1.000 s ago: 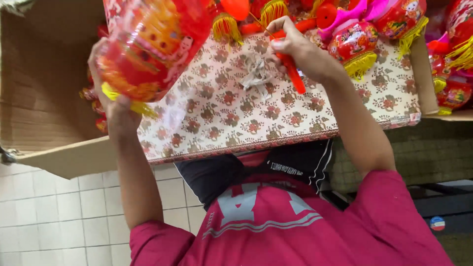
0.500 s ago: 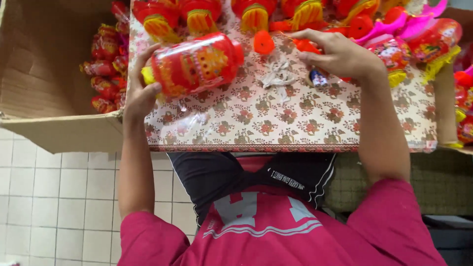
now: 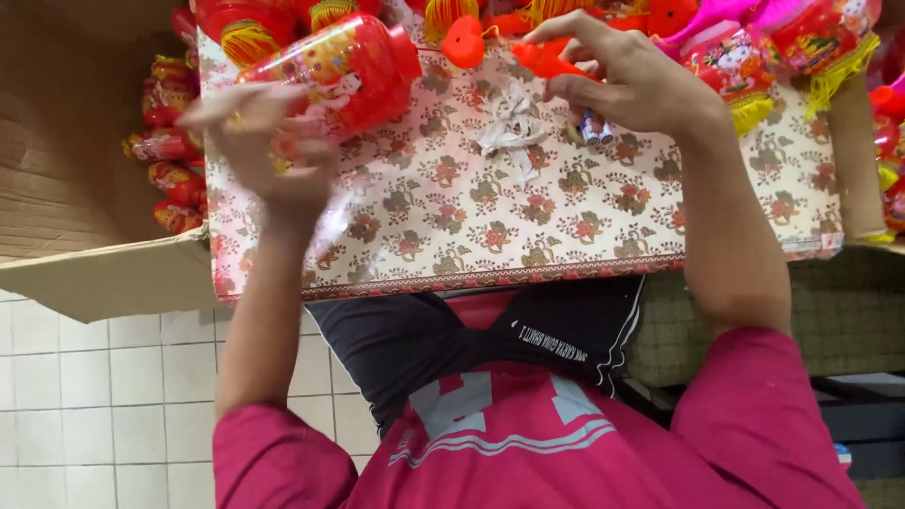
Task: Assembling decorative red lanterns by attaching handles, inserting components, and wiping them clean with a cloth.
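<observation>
Now red lantern [image 3: 344, 66] just beyond open left hand [image 3: 259, 151], apart.

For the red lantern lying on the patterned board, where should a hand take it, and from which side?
Probably around the round middle of the red lantern, coming from the near side where the left hand hovers open. It lies tilted on the patterned board, its wide barrel exposed there, while other lanterns crowd its far end.

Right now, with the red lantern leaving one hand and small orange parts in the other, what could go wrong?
The red lantern looks loose beside the open, blurred left hand; it may roll off the patterned board towards the cardboard box.
The right hand pinches an orange piece above white strings; they could snag or tangle.
</observation>
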